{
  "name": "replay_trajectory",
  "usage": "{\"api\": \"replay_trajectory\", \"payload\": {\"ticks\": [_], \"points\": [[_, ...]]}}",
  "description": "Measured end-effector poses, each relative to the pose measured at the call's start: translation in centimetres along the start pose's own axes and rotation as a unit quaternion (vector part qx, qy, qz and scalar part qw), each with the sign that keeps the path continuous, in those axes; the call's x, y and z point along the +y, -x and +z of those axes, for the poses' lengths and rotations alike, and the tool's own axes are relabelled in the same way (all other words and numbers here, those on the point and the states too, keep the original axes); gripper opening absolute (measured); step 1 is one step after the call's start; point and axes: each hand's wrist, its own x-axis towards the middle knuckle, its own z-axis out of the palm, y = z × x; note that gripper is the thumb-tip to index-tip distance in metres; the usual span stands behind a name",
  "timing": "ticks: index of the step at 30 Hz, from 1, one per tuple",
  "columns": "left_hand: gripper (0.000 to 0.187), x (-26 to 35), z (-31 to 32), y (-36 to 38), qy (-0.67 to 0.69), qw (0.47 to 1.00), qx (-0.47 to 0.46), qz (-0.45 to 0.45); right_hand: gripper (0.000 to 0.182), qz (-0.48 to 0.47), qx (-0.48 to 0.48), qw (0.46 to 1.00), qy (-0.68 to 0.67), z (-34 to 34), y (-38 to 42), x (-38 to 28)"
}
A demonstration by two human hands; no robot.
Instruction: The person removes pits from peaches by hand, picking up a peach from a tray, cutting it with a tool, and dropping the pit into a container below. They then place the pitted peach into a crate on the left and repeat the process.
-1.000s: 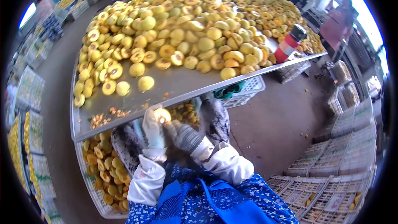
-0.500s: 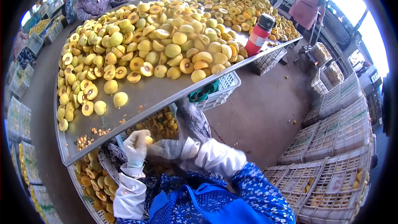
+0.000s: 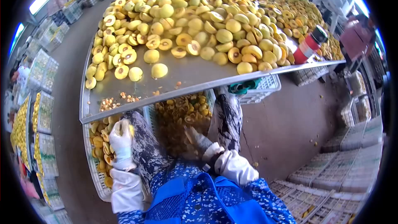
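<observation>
My left hand point(image 3: 122, 137), in a pale glove, is closed around a yellow fruit piece point(image 3: 131, 130) beside the left crate point(image 3: 96, 173) of orange-yellow fruit halves. My right hand point(image 3: 197, 139), in a grey glove, is over the middle crate point(image 3: 150, 118) between my knees; its fingers are smeared by motion, so what they hold cannot be made out. That crate bears small yellow fruit pieces. Above both hands, the metal table point(image 3: 137, 86) carries a heap of cut yellow fruit point(image 3: 195, 25) and small pits point(image 3: 110, 104) near its front left corner.
A red bottle point(image 3: 307, 46) stands at the table's right side. Below its front edge is a white crate point(image 3: 265, 89) with a green cloth point(image 3: 244, 87). Stacked crates point(image 3: 348, 153) line the right; more fruit crates point(image 3: 43, 112) stand left. A person in a red apron point(image 3: 357, 35) is at far right.
The view has shifted, so the table appears farther right. My hands have moved apart: the left with fruit toward the left crate, the right over the middle crate.
</observation>
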Motion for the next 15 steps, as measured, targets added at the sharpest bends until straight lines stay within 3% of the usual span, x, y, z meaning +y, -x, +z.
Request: {"api": "replay_trajectory", "payload": {"ticks": [1, 3, 4, 5, 7, 8, 9, 10, 11, 12, 13, 15], "points": [[0.015, -1.7, -2.1, -1.1, -0.292, 0.936, 0.012, 0.197, 0.054, 0.002, 0.005, 1.0, 0.016, -0.2, 0.0, 0.2], [0.018, 0.8, -2.6, -2.8, -0.367, 0.894, 0.054, 0.251, 0.051, 0.001, -0.022, 0.999, 0.027, -0.5, -1.0, 0.2], [0.023, 3.7, -1.7, -4.0, -0.341, 0.907, 0.04, 0.246, 0.05, -0.002, -0.04, 0.999, 0.023, -0.7, -1.7, 0.2], [0.026, 5.2, 0.3, -6.0, -0.295, 0.905, 0.051, 0.302, 0.049, -0.004, -0.057, 0.998, 0.02, -0.9, -2.4, 0.1], [0.035, 6.8, 3.4, -8.6, -0.259, 0.911, 0.018, 0.32, 0.046, -0.01, -0.099, 0.995, 0.004, -2.1, -4.0, -0.1], [0.044, 11.4, 8.2, -9.8, -0.318, 0.908, -0.094, 0.255, 0.046, 0.0, -0.095, 0.995, 0.012, -2.2, -4.4, 0.4], [0.055, 11.4, 11.0, -12.0, -0.371, 0.88, -0.189, 0.228, 0.045, 0.01, -0.091, 0.996, 0.02, -2.3, -4.9, 0.9], [0.059, 12.5, 13.5, -13.5, -0.464, 0.824, -0.287, 0.155, 0.045, 0.021, -0.088, 0.996, 0.028, -2.5, -5.3, 1.3], [0.066, 9.5, 15.6, -14.8, -0.458, 0.803, -0.298, 0.237, 0.05, 0.064, -0.039, 0.997, -0.02, -1.8, -4.5, 0.8], [0.069, 5.7, 18.0, -16.0, -0.458, 0.807, -0.285, 0.241, 0.05, -0.044, -0.045, 0.996, 0.059, -1.1, -3.2, 0.3], [0.073, 3.6, 20.1, -16.9, -0.45, 0.811, -0.275, 0.254, 0.051, -0.033, -0.015, 0.996, 0.079, -0.7, -2.6, -0.2], [0.069, 5.2, 19.8, -16.7, -0.42, 0.822, -0.289, 0.253, 0.054, -0.006, 0.045, 0.992, 0.117, -0.1, -1.3, -1.3]]}}
